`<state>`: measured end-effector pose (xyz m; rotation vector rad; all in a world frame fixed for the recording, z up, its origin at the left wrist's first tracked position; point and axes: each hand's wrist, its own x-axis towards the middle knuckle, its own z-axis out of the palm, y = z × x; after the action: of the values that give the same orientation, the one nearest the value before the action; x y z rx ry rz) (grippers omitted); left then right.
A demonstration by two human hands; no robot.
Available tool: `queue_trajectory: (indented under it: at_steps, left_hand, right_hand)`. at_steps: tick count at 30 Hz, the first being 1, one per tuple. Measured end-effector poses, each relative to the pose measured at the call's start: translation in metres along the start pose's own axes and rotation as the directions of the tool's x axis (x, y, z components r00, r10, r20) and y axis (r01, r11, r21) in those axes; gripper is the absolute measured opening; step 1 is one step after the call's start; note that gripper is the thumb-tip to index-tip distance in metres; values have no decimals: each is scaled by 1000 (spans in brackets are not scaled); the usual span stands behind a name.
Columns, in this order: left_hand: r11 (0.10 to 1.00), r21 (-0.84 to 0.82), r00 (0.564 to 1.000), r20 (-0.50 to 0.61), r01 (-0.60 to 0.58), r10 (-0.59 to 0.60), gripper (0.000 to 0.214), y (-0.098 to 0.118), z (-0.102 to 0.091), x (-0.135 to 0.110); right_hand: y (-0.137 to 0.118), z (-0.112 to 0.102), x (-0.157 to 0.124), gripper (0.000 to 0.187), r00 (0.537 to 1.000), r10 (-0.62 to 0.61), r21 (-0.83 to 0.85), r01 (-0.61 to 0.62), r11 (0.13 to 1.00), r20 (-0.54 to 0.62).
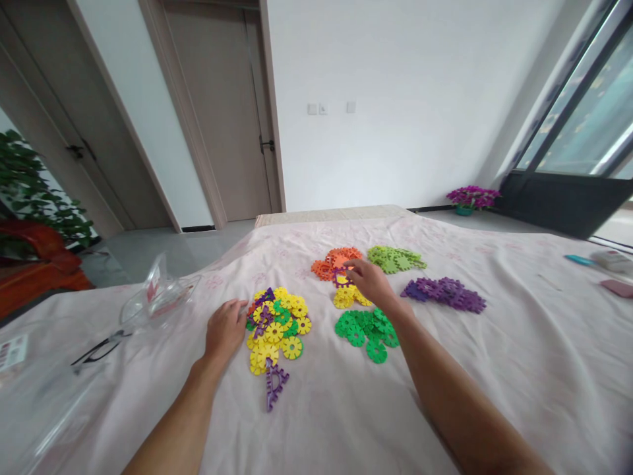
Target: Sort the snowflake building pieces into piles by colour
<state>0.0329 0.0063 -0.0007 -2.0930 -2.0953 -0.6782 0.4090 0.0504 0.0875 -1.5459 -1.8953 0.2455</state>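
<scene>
Two bare forearms reach in from the bottom edge over a pale cloth. The right hand is narrowed to a fingertip pinch on a purple frame. That frame sits right at the fingertips, over the yellow discs and beside the orange pile; whether it touches them is hard to tell. A light grip on one edge, kept clear of the loose discs, would likely work best. The left hand, fingers loosely extended and holding nothing visible, rests at the left edge of a mixed pile; a purple triangle lies at that pile's near end. Farther out, green discs lie nearer than the right hand, the lime pile beyond it, the purple pile to its right.
</scene>
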Motion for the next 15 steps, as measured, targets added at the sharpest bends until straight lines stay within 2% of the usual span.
queue_trajectory:
  at_steps: [4, 7, 11, 15]
  left_hand:
    - [1000, 5, 1000, 1, 9, -9, 34, 0, 0, 0]
    - [1000, 3, 1000, 13, 3, -3, 34, 2, -3, 0]
    - [1000, 1, 1000, 15, -6, 6, 35, 3, -5, -1]
    - [1000, 7, 1000, 4, -10, 10, 35, 1, -2, 0]
  right_hand:
    - [49, -39, 5, 31, 976, 175, -189, -197, 962, -126]
    - [81, -61, 1, 35, 912, 341, -228, -391, 892, -227]
    - [113, -75, -10, 38, 823, 477, -223, -550, 805, -309]
    - [132, -79, -18, 41, 757, 573, -203, -643, 739, -313]
